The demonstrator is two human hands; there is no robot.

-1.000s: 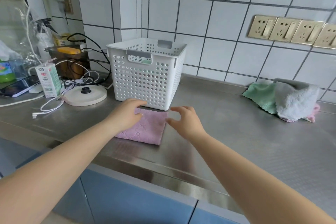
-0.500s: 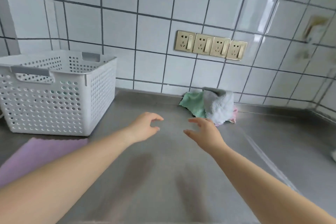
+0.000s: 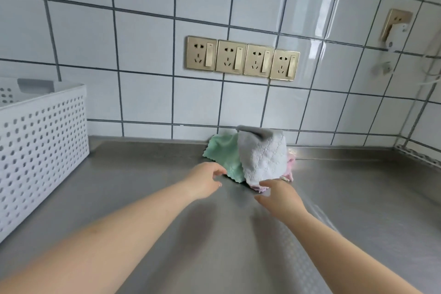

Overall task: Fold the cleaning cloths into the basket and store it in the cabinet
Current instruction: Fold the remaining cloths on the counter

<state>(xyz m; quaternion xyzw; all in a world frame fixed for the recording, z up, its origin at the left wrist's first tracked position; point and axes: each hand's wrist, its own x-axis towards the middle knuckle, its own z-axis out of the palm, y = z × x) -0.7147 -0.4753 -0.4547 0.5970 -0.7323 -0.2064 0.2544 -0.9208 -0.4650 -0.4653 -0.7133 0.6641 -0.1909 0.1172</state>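
A pile of cleaning cloths lies against the tiled wall: a green cloth (image 3: 223,155) at the left, a grey-white cloth (image 3: 262,157) draped on top, and a pink cloth (image 3: 290,166) peeking out underneath. My left hand (image 3: 206,182) reaches to the green cloth's near edge with fingers loosely spread, holding nothing. My right hand (image 3: 279,194) is at the lower edge of the grey-white cloth, its fingertips touching the cloth edge. The white perforated basket (image 3: 40,150) stands at the far left, partly cut off.
The steel countertop (image 3: 238,246) stretches across the view. A row of gold wall sockets (image 3: 241,58) sits above the cloths. Another socket with a white plug and cable (image 3: 395,31) is at the upper right.
The view has swung right, away from the folded pink cloth and the basket. Both hands have moved forward to the cloth pile and now reach its near edge.
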